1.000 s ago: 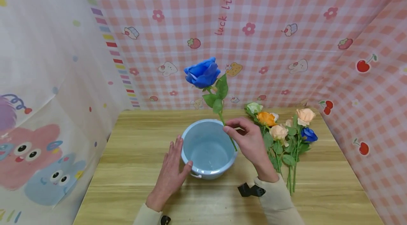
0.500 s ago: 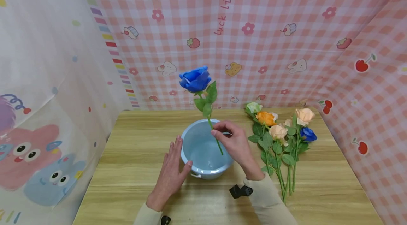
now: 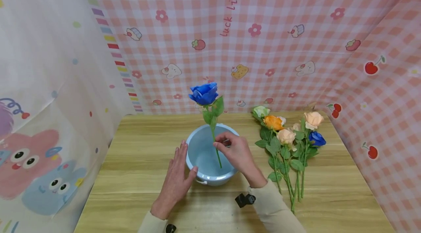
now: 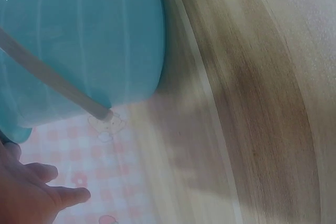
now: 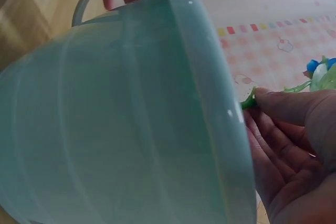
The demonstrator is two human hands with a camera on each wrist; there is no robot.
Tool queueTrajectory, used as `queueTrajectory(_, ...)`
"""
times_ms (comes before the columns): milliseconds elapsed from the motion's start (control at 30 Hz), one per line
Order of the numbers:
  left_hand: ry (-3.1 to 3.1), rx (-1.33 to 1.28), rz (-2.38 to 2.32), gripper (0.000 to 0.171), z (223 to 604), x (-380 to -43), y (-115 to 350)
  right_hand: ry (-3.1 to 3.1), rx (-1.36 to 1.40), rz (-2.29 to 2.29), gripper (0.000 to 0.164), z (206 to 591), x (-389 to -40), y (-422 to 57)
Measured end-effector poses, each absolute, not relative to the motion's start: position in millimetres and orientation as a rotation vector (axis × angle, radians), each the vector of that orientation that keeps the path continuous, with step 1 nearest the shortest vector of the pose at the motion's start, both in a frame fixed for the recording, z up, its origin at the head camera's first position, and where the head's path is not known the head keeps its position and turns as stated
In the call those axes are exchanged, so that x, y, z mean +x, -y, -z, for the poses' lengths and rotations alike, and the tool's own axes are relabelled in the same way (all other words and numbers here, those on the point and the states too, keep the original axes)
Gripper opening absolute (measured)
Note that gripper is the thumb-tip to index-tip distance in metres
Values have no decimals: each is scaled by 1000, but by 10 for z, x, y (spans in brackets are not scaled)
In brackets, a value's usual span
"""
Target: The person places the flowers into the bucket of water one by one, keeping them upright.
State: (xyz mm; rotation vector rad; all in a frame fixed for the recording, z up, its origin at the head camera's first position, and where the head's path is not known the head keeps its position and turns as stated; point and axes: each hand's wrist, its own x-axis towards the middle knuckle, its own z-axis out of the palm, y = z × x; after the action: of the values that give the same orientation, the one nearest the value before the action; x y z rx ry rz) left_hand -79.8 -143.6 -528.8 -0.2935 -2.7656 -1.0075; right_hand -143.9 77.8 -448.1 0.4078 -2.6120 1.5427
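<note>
One blue, green-stemmed rose (image 3: 213, 122) stands pinched in right hand (image 3: 238, 152), lower end inside round pale-blue bucket (image 3: 217, 179); left hand (image 3: 177, 178) lies straight-fingered at bucket's left side.

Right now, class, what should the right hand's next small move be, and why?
Probably ease the blue rose a little lower into the bucket. The right hand pinches its stem, whose lower end points down inside the bucket, and the left hand lies alongside, seemingly ready to steady it. Whether the stem touches bottom isn't clear.
</note>
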Motion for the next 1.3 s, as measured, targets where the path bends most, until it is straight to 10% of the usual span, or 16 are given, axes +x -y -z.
queueTrajectory(1300, 2725, -305, 1017, 81, 5318, -809, 1427, 3176, 545, -1126, 5, 4607, -1696, -538)
